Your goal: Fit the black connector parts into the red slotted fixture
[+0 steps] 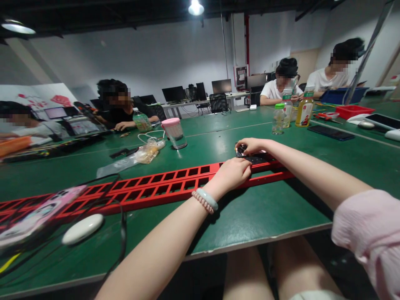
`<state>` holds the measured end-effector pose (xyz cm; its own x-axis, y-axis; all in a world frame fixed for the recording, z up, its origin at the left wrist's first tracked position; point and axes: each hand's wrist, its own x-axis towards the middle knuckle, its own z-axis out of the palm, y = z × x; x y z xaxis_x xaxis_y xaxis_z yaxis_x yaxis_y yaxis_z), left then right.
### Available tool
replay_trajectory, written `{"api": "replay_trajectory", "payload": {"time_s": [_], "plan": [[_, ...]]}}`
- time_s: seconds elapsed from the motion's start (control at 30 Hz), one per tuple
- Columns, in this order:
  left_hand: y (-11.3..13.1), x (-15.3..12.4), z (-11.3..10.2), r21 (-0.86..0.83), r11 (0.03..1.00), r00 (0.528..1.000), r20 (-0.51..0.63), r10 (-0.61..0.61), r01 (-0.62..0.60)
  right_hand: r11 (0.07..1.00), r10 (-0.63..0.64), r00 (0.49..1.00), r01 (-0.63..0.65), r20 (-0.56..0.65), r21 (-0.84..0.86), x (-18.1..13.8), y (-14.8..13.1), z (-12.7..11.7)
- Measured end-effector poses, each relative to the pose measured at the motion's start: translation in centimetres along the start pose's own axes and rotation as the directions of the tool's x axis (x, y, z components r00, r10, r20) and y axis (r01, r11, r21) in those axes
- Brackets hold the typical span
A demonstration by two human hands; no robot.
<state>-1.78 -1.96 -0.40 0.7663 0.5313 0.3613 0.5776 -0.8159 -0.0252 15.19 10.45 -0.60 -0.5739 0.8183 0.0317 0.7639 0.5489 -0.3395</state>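
Observation:
A long red slotted rack point(162, 183) lies across the green table point(256, 212). My left hand point(233, 173), with two bead bracelets on its wrist, rests curled on the rack near its right end, fingers closed against it. My right hand point(251, 146) reaches in from the right and pinches a small dark part point(241, 150) at the rack's far edge. A black strip of parts point(261, 158) sits in the rack just under that hand. What the left fingers hold, if anything, is hidden.
A pink-lidded cup point(174, 132), a plastic bag point(137, 157), bottles point(304, 109), a phone point(330, 132) and a red tray point(353, 111) stand further back. A white case point(83, 228), cables and a patterned phone point(37, 212) lie at left. Several people sit around the table.

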Motion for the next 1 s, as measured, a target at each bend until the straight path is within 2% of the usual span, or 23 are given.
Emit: {"api": "replay_trajectory", "payload": {"time_s": [0.13, 0.23, 0.33, 0.43, 0.6, 0.73, 0.83, 0.9, 1.0], "plan": [[0.0, -0.1, 0.0, -0.001, 1.0, 1.0, 0.007, -0.007, 0.007, 0.998, -0.034, 0.999, 0.035, 0.024, -0.046, -0.5, 0.3, -0.7], [0.1, -0.1, -0.1, -0.001, 1.0, 1.0, 0.025, -0.013, 0.013, 0.993, 0.025, 0.996, -0.015, 0.084, -0.121, -0.9, 0.2, -1.1], [0.1, -0.1, -0.2, -0.013, 1.0, 0.999, 0.035, -0.018, 0.018, 0.988, 0.069, 0.995, -0.058, 0.072, -0.14, -1.0, 0.2, -0.9], [0.2, 0.0, -0.3, -0.019, 1.0, 0.999, 0.034, -0.019, 0.02, 0.974, 0.13, 0.991, -0.13, -0.01, -0.184, -0.9, 0.1, -0.5], [0.1, 0.0, -0.2, -0.012, 1.0, 1.0, 0.025, -0.015, 0.016, 0.952, 0.178, 0.95, -0.232, -0.256, -0.2, -1.3, -0.2, -0.3], [0.2, -0.1, -0.4, -0.022, 1.0, 1.0, 0.021, -0.014, 0.014, 0.975, 0.184, 0.856, -0.221, -0.484, -0.019, -2.5, 0.2, -1.1], [0.3, 0.0, -0.5, -0.022, 1.0, 1.0, 0.024, -0.02, 0.021, 0.974, 0.192, 0.781, -0.08, -0.594, 0.21, -4.2, 0.3, -1.3], [0.3, -0.1, -0.7, -0.017, 1.0, 0.999, 0.033, -0.012, 0.012, 0.94, 0.178, 0.786, 0.043, -0.592, 0.34, -5.6, -0.1, -1.0], [0.0, -0.3, -0.9, 0.004, 1.0, 0.999, 0.036, -0.017, 0.017, 0.868, 0.169, 0.817, 0.142, -0.551, 0.476, -7.8, -1.4, 0.0]]}}
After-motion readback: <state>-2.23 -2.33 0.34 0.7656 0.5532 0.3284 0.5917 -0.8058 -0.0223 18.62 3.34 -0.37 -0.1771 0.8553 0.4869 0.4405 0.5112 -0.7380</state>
